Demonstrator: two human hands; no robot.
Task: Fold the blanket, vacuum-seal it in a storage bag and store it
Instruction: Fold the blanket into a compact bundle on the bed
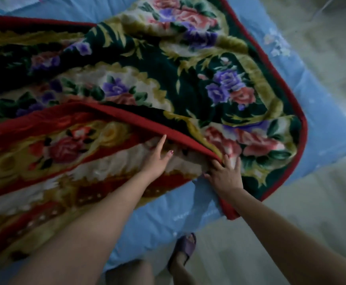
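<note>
Folding stage: early; a person works a floral blanket (168, 79) spread across a bed with a blue sheet (322, 120).
Blanket position: lying loose and rumpled on the bed, one red-bordered edge turned over along the near side, red underside showing.
Left hand (155, 159): fingers extended and spread, resting flat on the turned-over part, gripping nothing.
Right hand (225, 173): fingers splayed at the corner of the red edge, seemingly pinning it; a true grasp cannot be told.
Done: at most a partial first fold.
Left: finish folding, bagging, sealing, storing; no storage bag in view.
</note>
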